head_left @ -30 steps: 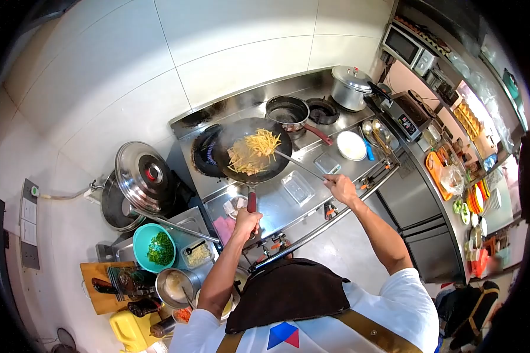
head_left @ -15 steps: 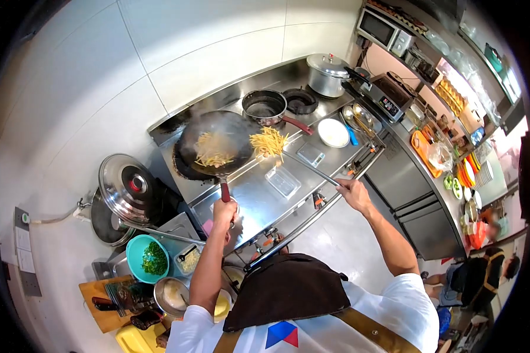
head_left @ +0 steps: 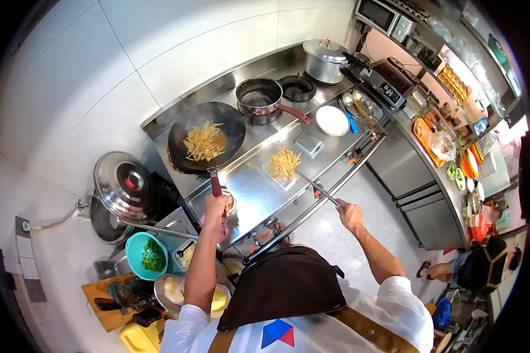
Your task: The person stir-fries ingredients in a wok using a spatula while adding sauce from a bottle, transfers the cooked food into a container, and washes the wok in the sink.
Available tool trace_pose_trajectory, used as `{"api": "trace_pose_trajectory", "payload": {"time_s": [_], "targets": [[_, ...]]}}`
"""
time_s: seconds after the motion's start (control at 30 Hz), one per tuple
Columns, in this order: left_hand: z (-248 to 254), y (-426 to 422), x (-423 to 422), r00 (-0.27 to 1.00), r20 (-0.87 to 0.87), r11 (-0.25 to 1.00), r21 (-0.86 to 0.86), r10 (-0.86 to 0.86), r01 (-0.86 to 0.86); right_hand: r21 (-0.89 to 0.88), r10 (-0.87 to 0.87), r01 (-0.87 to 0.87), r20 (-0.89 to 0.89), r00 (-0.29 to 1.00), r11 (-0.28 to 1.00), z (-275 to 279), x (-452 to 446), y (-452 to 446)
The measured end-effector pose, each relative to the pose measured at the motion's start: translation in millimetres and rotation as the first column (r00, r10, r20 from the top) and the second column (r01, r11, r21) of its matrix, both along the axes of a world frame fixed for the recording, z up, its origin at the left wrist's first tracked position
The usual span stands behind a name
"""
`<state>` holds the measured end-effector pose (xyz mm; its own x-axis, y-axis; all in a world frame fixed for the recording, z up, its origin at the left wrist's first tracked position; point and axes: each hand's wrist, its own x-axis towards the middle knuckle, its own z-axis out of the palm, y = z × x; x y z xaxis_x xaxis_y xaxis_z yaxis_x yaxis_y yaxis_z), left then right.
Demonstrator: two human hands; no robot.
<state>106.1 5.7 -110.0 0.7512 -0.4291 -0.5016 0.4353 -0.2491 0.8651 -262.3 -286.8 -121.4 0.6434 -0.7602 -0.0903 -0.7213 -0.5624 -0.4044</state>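
Note:
My left hand (head_left: 218, 206) is closed round the red-brown handle of the black wok (head_left: 232, 135), which sits over the left burner. Yellow strips of food (head_left: 204, 141) lie inside it with a little brown liquid, and faint steam rises. In my right hand (head_left: 351, 216) is the end of a long metal ladle (head_left: 319, 189). The ladle's bowl is hidden under another heap of yellow strips (head_left: 284, 163), right over a clear plastic container (head_left: 275, 180) on the steel counter. Whether the heap touches the container I cannot make out.
Behind are a saucepan (head_left: 259, 95) and a pressure cooker (head_left: 325, 61). A white bowl (head_left: 332, 120) and a small scale (head_left: 308, 144) lie beyond the container. A steel rail (head_left: 318, 203) runs along the front. At left are a large lid (head_left: 126, 182) and a teal bowl (head_left: 136, 257). Another person (head_left: 483, 265) stands at far right.
My right hand has moved the ladle with its strips from the wok, across the counter, to the clear container. The wok has come level and its food shows more clearly. The view has shifted.

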Motion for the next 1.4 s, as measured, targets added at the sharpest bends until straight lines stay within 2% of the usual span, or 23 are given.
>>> {"api": "trace_pose_trajectory", "payload": {"time_s": [0.07,0.17,0.4,0.5,0.6,0.7,0.83,0.93,1.03,1.13,1.23,1.33,1.4], "targets": [[-0.5,-0.2,0.7,1.0,-0.018,1.0,0.012,-0.002,0.002,-0.064,0.016,-0.016,-0.002,1.0,0.998,-17.8,-6.5,6.7],[-4.6,-1.4,3.4,1.0,-0.028,0.999,0.037,-0.014,0.015,-0.145,0.036,-0.055,-0.128,0.991,0.988,-19.2,-3.7,12.4],[-6.5,-1.5,4.5,0.999,-0.022,0.999,0.04,0.033,-0.032,-0.251,0.12,-0.167,-0.191,0.974,0.953,9.3,7.6,15.0],[-4.5,-0.4,2.7,1.0,-0.012,1.0,0.008,0.02,-0.019,-0.286,0.053,-0.129,-0.257,0.965,0.949,28.2,10.8,30.3],[2.6,-2.7,-0.5,1.0,-0.009,0.995,0.091,0.029,-0.028,-0.306,0.013,-0.093,-0.253,0.967,0.947,25.6,5.9,44.9],[-1.8,-1.4,1.8,0.999,-0.04,0.999,0.041,-0.021,0.022,-0.257,-0.027,-0.044,-0.269,0.963,0.965,12.3,1.5,55.8],[1.6,-2.6,0.3,0.999,-0.033,0.998,0.061,-0.019,0.021,-0.218,-0.03,-0.011,-0.182,0.983,0.976,9.5,-4.6,64.5],[3.5,-2.7,-0.2,0.999,-0.051,1.0,0.022,-0.014,0.015,-0.243,0.004,-0.039,-0.141,0.99,0.969,10.5,-13.8,57.8],[2.8,-4.0,0.5,0.999,-0.043,0.997,0.07,-0.02,0.023,-0.223,0.026,-0.051,-0.114,0.993,0.973,11.3,-17.7,51.6],[0.3,-4.3,-0.2,0.999,-0.034,0.999,0.051,-0.007,0.009,-0.182,0.023,-0.037,-0.08,0.997,0.983,21.1,-16.4,49.0],[1.6,-5.7,-1.8,0.999,-0.029,0.999,0.035,0.027,-0.026,-0.066,-0.044,0.043,-0.015,0.999,0.997,36.1,-15.0,44.6],[-6.8,-3.0,0.5,1.0,-0.001,0.998,0.064,-0.02,0.02,0.152,-0.115,0.097,0.115,0.987,0.984,41.9,-14.2,27.4],[-10.2,-3.4,-2.4,1.0,0.006,0.999,0.052,-0.005,0.005,0.303,-0.096,0.039,0.174,0.98,0.952,52.4,-6.1,9.4]]}}
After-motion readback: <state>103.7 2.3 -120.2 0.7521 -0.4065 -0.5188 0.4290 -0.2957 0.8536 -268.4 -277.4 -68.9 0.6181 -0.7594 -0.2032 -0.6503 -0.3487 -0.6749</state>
